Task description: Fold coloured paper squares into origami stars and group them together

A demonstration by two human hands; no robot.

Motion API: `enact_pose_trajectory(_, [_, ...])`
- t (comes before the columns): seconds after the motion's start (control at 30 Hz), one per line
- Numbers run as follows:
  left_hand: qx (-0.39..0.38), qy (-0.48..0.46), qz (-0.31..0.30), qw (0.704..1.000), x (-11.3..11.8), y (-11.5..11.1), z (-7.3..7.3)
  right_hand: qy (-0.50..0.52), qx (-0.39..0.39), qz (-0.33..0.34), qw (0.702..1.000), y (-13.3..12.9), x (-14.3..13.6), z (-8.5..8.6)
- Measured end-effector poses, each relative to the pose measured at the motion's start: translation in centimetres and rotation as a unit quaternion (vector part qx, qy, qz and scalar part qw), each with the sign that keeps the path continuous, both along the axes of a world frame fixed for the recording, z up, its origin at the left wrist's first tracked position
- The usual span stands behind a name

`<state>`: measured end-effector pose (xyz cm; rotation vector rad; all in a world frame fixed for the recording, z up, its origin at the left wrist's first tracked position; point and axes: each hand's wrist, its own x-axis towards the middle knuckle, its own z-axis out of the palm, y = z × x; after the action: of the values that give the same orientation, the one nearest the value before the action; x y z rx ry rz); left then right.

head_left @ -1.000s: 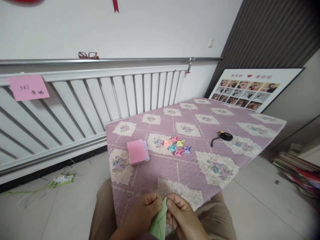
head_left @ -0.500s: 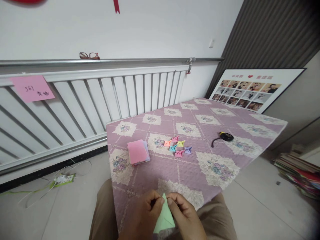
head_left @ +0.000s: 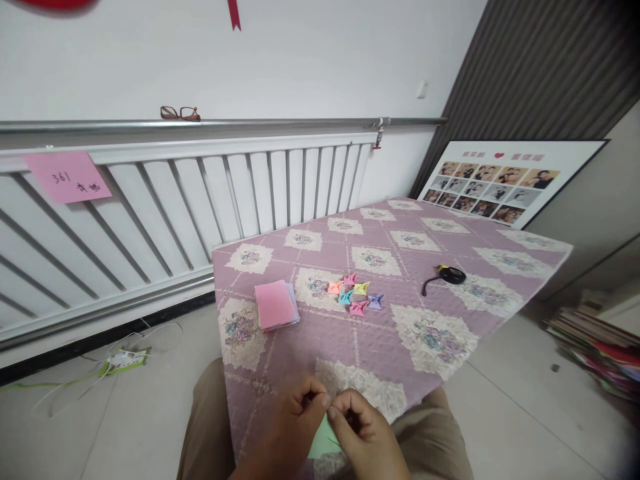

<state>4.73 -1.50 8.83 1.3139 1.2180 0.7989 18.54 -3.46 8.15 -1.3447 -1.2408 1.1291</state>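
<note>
A folded piece of light green paper (head_left: 323, 443) is pinched between both hands at the table's near edge. My left hand (head_left: 295, 423) grips its upper left side between thumb and forefinger. From the other side, my right hand (head_left: 367, 433) pinches the top of the paper, its thumb almost meeting the left one. The fingers cover the paper's top tip. Beyond the hands lies a group of small folded paper pieces (head_left: 358, 308) in pink, orange, yellow, blue and purple. Left of them sits a stack of square coloured paper (head_left: 276, 305) with a pink sheet on top.
A black and yellow tape measure (head_left: 451, 274) with a strap rests on the right of the flowered tablecloth (head_left: 325, 340). Behind the table runs a white radiator (head_left: 250, 180); glasses (head_left: 180, 113) lie on the pipe above. A photo board (head_left: 520, 180) leans at the far right.
The thumbs have come together over the green paper's top, so its pointed tip is now covered. Less of the paper shows. The things on the table have stayed put.
</note>
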Motion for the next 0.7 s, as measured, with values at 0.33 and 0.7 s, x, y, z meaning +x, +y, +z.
enact_pose_trajectory(0.33, [-0.041, -0.108, -0.036, 0.993, -0.1, 0.4, 0.2, 0.101, -0.066, -0.039, 0.992, 0.5, 0.2, -0.6])
enact_pose_trajectory(0.7, [-0.068, -0.043, 0.011, 0.997, -1.0, -0.4, -2.6, 0.200, -0.058, -0.091, 0.974, 0.7, 0.7, -1.5])
